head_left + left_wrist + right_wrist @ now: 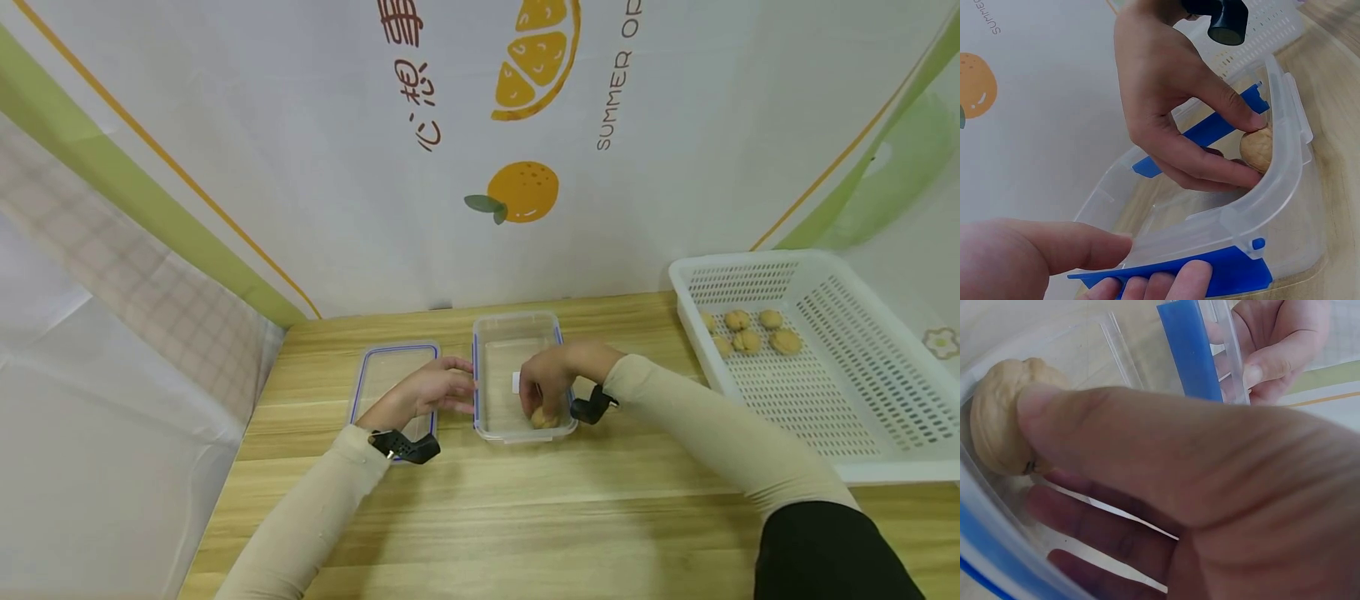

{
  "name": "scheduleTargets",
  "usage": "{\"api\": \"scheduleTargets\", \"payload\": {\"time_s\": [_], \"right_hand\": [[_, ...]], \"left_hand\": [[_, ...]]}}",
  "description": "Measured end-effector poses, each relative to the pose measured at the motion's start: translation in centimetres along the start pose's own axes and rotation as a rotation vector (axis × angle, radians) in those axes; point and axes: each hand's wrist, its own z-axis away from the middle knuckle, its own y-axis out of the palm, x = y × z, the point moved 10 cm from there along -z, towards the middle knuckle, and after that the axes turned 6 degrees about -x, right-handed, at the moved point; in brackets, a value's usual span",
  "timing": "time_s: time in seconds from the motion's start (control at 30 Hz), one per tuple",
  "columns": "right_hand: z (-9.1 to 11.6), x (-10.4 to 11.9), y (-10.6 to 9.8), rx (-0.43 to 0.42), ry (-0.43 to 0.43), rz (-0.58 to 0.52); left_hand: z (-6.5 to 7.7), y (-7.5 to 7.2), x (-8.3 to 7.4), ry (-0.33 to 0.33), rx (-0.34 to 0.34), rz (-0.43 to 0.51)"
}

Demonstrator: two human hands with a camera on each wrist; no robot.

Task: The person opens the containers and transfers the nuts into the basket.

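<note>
A clear plastic food container (513,435) with blue-lined side flaps stands uncovered on the table. Inside it, at the near right corner, my right hand (549,375) pinches a walnut (1256,150) between thumb and fingers. In the right wrist view the thumb presses on the walnut's ridged shell. My left hand (438,387) grips the container's left side, thumb at the rim and fingers against the blue flap (1210,275). Beneath the left wrist lies a clear lid (397,358) with a blue seal, flat beside the container.
A white perforated plastic basket (832,392) sits at the right, with several walnuts (785,341) gathered toward its far left. Behind the wooden table (517,533) hangs a white cloth (337,167) with orange prints. Another cloth falls along the left edge.
</note>
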Motion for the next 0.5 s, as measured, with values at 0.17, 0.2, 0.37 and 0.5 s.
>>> {"api": "scheduleTargets", "payload": {"time_s": [0.17, 0.2, 0.37, 0.5], "right_hand": [[-0.02, 0.07, 0.28, 0.015, 0.003, -0.003], [-0.01, 0.08, 0.33, 0.019, 0.002, -0.007], [-0.01, 0.15, 0.40, 0.026, -0.012, -0.022], [-0.03, 0.40, 0.28, 0.013, -0.053, -0.040]], "left_hand": [[0.04, 0.01, 0.08, -0.006, -0.005, 0.004], [0.06, 0.00, 0.10, -0.008, -0.007, 0.004], [-0.01, -0.06, 0.09, -0.006, -0.009, 0.004], [-0.02, -0.10, 0.10, -0.008, -0.005, -0.005]]}}
